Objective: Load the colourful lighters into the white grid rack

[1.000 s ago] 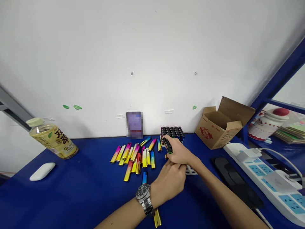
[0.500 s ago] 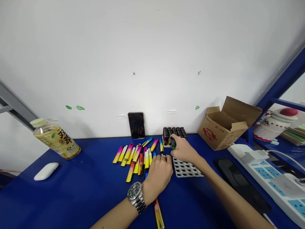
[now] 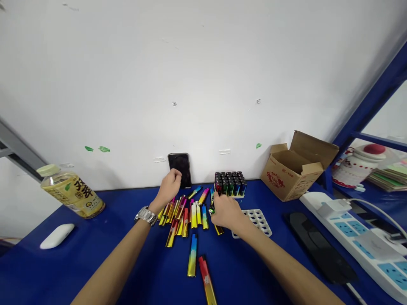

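The grid tray (image 3: 266, 223) lies flat on the desk (image 3: 127, 262), its left part hidden under the right hand (image 3: 227, 212). That hand is just left of the tray, fingers drawn in around a small dark piece (image 3: 212, 209) with a green glint, pinched probably because something so slim suits a fingertip hold. A gold end (image 3: 218, 230) shows below the hand; whether it is gripped or simply lying there I cannot tell.

Farther left of the tray, toward its rear, the left hand (image 3: 169, 186) is narrow and curled above the heap of glossy lighters (image 3: 185, 220); its back hides whether anything is inside. The heap, well left of the tray, lies loose and overlapping, presumably spread for easy picking. A blue-and-gold lighter (image 3: 192, 256) and a red-and-gold lighter (image 3: 207, 279) lie apart from it, nearer the wearer than the tray.

Directly behind the tray, black-topped pieces (image 3: 230, 184) stand upright in tight rows; a pale base (image 3: 239, 196) seems to keep them so. Behind and left of the tray, a phone (image 3: 179, 163) leans on the wall (image 3: 210, 84), likely for support.
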Available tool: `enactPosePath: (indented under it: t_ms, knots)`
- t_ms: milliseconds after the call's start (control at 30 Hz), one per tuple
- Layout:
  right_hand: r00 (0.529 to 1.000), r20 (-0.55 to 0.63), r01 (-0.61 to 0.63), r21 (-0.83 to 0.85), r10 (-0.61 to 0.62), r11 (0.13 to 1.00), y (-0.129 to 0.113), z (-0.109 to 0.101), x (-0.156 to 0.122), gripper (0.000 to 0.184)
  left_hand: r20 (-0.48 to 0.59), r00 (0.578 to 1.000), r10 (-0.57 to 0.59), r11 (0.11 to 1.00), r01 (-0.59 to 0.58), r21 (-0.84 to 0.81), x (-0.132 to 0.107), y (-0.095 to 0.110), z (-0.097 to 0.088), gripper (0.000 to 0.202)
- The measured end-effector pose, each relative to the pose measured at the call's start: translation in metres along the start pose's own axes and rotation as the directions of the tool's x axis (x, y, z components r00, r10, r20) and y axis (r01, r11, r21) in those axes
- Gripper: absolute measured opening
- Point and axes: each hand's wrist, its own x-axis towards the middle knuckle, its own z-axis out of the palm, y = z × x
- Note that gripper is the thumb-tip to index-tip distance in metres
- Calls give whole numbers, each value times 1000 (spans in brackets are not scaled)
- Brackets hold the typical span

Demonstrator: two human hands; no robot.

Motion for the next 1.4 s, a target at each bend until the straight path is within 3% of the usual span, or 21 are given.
enactPosePath:
  t_ms: [100,200,400,600,733,833,933,1000,1133,1200,1400]
  knots:
    - [1000,10,27,-14,-27,1000,-3,0,-2,71,-63,998,-12,999,9,-45,9,-7,-7,22]
    - [999,7,39,-7,-39,999,-4,1,-3,62,-92,996,-2,994,-8,-105,2,-8,-10,23]
    - [999,3,52,27,-52,998,-2,0,-2,62,89,988,125,988,-116,-98,-44,5,0,22]
    - [997,2,77,55,-77,995,10,-2,-8,63,244,928,281,955,-296,27,-74,15,17,24]
    - [986,-91,155,156,-143,975,27,-1,-15,65,271,892,362,918,-391,61,-82,16,22,21]
    - [967,-220,168,189,-125,967,42,1,-24,47,245,888,390,905,-418,76,-87,13,23,20]
    - [946,-309,131,100,-94,986,61,4,-35,22,186,897,402,900,-424,99,-91,7,22,20]
    - [928,-340,167,10,-153,986,72,8,-42,14,150,900,410,897,-428,113,-93,4,20,20]
    - [834,-384,358,-170,-396,918,79,17,-44,17,106,894,436,886,-447,122,-95,-1,20,19]
    - [799,-382,391,-258,-465,884,74,20,-38,20,100,888,449,880,-459,123,-96,-2,21,18]
    - [800,-230,436,-412,-555,800,50,20,-14,28,107,881,461,869,-473,143,-99,-5,22,17]
